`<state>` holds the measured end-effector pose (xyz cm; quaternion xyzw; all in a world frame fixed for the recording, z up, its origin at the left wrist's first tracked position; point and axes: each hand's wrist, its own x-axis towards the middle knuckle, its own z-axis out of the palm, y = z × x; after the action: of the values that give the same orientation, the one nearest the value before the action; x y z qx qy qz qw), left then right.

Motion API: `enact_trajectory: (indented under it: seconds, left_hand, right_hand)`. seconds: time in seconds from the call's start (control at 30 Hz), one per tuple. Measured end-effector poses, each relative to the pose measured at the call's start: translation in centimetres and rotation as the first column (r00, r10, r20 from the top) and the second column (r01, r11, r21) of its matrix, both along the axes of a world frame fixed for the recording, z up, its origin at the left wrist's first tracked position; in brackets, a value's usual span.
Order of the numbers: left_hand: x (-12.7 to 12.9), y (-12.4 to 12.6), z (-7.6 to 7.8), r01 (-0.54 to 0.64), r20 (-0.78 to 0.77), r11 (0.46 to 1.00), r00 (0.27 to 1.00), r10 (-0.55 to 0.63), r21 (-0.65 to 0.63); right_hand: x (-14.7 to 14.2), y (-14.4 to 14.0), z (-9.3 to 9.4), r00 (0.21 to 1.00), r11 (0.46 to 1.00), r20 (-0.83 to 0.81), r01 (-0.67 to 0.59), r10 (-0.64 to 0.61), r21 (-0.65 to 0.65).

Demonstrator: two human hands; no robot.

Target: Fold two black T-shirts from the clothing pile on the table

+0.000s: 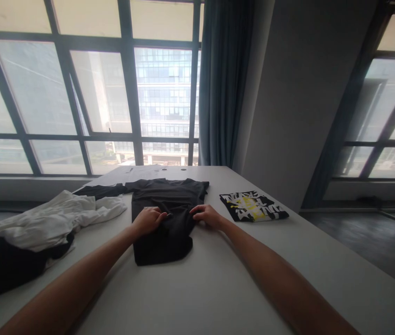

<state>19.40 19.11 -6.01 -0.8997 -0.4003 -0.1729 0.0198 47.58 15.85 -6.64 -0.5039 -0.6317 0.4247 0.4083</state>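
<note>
A black T-shirt [164,204] lies flat on the white table [218,288], its sides folded in so it forms a long narrow strip, with one sleeve stretching out to the left. My left hand [148,219] rests on the shirt's middle, fingers curled and pinching the cloth. My right hand [207,216] sits at the shirt's right edge, fingers bent and gripping the fabric there. Both arms reach forward across the table.
A folded black shirt with white and yellow print [253,207] lies to the right. A heap of white clothing [54,218] and a dark garment [5,265] lie at the left. Large windows [96,93], a curtain [223,83] and a grey pillar stand behind the table.
</note>
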Motion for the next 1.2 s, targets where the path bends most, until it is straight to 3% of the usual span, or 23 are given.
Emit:
enact_trajectory:
  seconds: [0.07,0.13,0.23,0.37,0.5,0.6,0.67,0.73,0.87,1.0,1.1,1.2]
  left_hand:
    - [-0.5,-0.8,0.5,-0.013,0.049,0.999,0.999,0.015,-0.045]
    - [-1.3,-1.6,1.1,-0.049,0.090,0.994,0.994,0.058,-0.100]
    - [-3.0,-2.5,1.8,-0.109,0.141,0.971,0.980,0.141,-0.213]
    - [-6.1,-3.0,2.3,-0.124,0.155,0.929,0.970,0.187,-0.348]
    - [-8.9,-3.5,3.0,-0.183,0.088,0.885,0.966,0.243,-0.429]
    - [-10.0,-4.2,4.0,-0.251,-0.003,0.840,0.959,0.284,-0.481]
    - [-10.3,-4.7,4.6,-0.297,-0.078,0.823,0.952,0.297,-0.484]
    - [-10.4,-5.1,5.0,-0.303,-0.142,0.834,0.953,0.268,-0.461]
    - [-10.0,-5.7,5.0,-0.231,-0.176,0.894,0.969,0.175,-0.385]
    - [-9.1,-5.4,3.1,-0.109,-0.050,0.964,0.994,0.100,-0.244]
    - [-8.4,-4.8,1.1,-0.029,0.007,0.984,0.999,0.031,-0.174]
    - [-8.2,-4.2,-0.3,-0.027,-0.036,0.985,0.999,0.021,-0.171]
  right_hand:
    - [0.8,0.4,-0.2,0.969,0.968,-0.013,0.245,-0.245,0.044]
    - [2.0,0.7,-0.1,0.900,0.900,-0.050,0.435,-0.434,0.029]
    - [3.4,0.7,0.6,0.850,0.855,-0.094,0.516,-0.518,-0.049]
    - [3.7,0.0,1.5,0.893,0.891,-0.087,0.426,-0.442,-0.154]
    - [3.5,-0.9,2.3,0.973,0.931,0.024,0.227,-0.230,-0.286]
    - [3.5,-1.6,3.0,0.988,0.960,0.121,0.127,-0.099,-0.250]
    - [3.6,-2.0,3.3,0.995,0.980,0.102,0.004,0.017,-0.198]
    - [3.5,-2.4,3.6,0.987,0.972,0.033,-0.146,0.155,-0.182]
    - [3.2,-2.7,3.7,0.933,0.900,-0.141,-0.358,0.332,-0.250]
    - [3.2,-2.4,3.7,0.924,0.887,-0.198,-0.374,0.329,-0.272]
    - [3.7,-2.0,4.0,0.959,0.937,-0.170,-0.261,0.225,-0.232]
    - [4.7,-1.8,4.4,0.986,0.972,-0.122,-0.138,0.116,-0.191]
